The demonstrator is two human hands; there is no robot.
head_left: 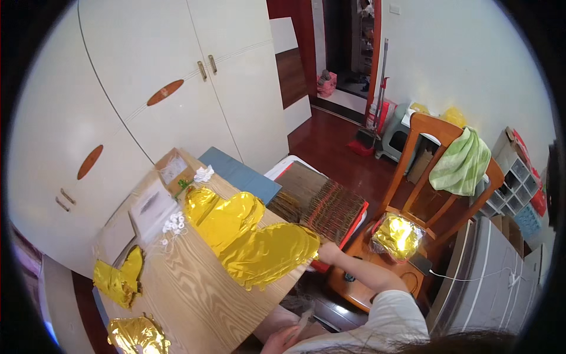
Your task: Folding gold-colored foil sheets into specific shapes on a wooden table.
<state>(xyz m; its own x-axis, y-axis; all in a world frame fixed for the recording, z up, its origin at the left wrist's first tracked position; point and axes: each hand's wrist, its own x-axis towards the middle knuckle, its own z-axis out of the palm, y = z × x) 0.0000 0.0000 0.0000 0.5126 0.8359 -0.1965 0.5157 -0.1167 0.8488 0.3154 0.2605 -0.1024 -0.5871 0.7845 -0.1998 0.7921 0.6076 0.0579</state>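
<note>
A flat, lobed gold foil balloon [268, 251] lies wrinkled across the wood-grain table [200, 295]. At its right end, beyond the table's edge, my right hand [328, 252] pinches the foil, its fingers partly hidden. Down by my lap at the lower edge is my left hand [284, 340], with its fingers curled. A pale, thin, clear-looking piece [305, 321] shows beside those fingers; I cannot make out what it is. Smaller gold foil pieces [121, 277] rest at the table's left side, with another crumpled gold piece [138, 336] nearer me.
White coiled string [174, 224] and a small cardboard box [175, 168] sit on the table's far side. Right of it stands a wooden chair [398, 171] holding a gold foil packet [396, 237], a phone [421, 264] and a green towel [463, 162]. Brown woven bundles [324, 203] lie between them.
</note>
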